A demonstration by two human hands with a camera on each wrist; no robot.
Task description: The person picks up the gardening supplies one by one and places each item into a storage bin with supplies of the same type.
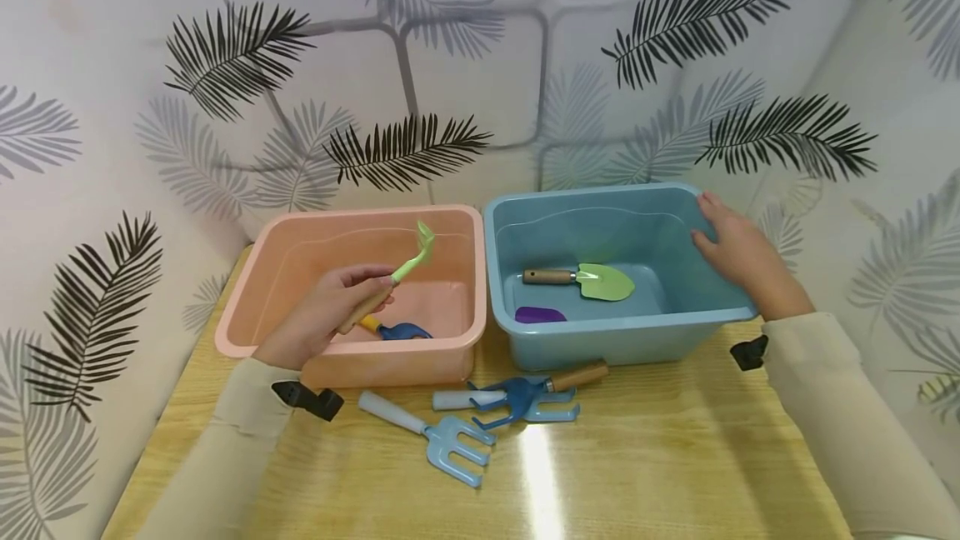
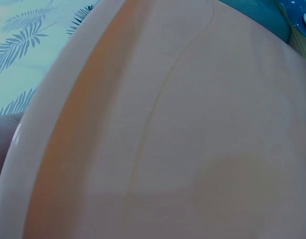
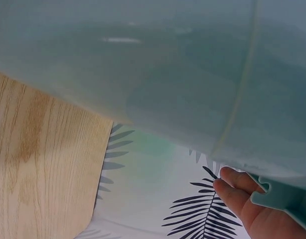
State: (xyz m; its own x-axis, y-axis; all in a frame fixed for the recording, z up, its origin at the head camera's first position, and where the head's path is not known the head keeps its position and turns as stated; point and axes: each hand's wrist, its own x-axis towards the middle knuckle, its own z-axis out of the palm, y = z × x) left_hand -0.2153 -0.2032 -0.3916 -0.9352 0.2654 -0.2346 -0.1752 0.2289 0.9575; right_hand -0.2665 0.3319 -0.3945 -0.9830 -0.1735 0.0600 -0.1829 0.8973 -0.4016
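Observation:
In the head view my left hand [image 1: 345, 302] holds a small hand tool by its wooden handle, over the pink tub [image 1: 247, 290]. Its light green, bent head [image 1: 422, 248] points up and away. Inside that tub lies a blue-headed tool [image 1: 405, 331] with a yellow handle, partly hidden by the near wall. My right hand [image 1: 738, 252] grips the right rim of the blue tub [image 1: 592, 340], thumb on the inner side. A green trowel [image 1: 606, 282] with a wooden handle and a purple tool head [image 1: 540, 315] lie in the blue tub. Fingers [image 3: 237, 191] show at its rim in the right wrist view.
In front of the tubs, a light blue hand fork [image 1: 453, 444] lies on the wooden table [image 1: 637, 465]. Beside it a dark blue claw cultivator [image 1: 521, 398] with a wooden handle crosses over another light blue fork [image 1: 555, 415]. A patterned wall [image 1: 517, 90] stands behind the tubs.

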